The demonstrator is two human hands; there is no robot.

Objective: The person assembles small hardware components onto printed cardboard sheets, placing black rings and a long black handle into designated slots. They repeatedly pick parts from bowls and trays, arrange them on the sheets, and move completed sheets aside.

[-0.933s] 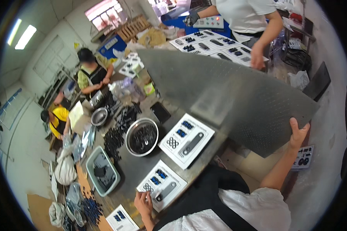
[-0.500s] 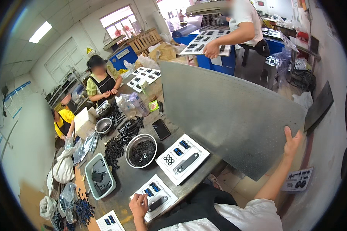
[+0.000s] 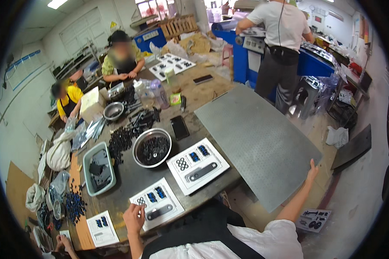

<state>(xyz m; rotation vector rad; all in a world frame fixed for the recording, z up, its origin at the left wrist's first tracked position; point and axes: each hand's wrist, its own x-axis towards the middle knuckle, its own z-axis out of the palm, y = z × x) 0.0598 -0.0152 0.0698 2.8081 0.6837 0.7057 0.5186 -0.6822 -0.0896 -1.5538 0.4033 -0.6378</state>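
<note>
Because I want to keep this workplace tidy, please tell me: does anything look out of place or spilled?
A printed card seems to lie on the floor at the lower right, although similar cards are on the table. Small black parts lie loose beside the steel bowl, perhaps spilled, perhaps placed there.

A black smartphone lies on the worktop; farther back, plastic bottles stand beside a green packet. A wooden pallet leans behind.
</note>
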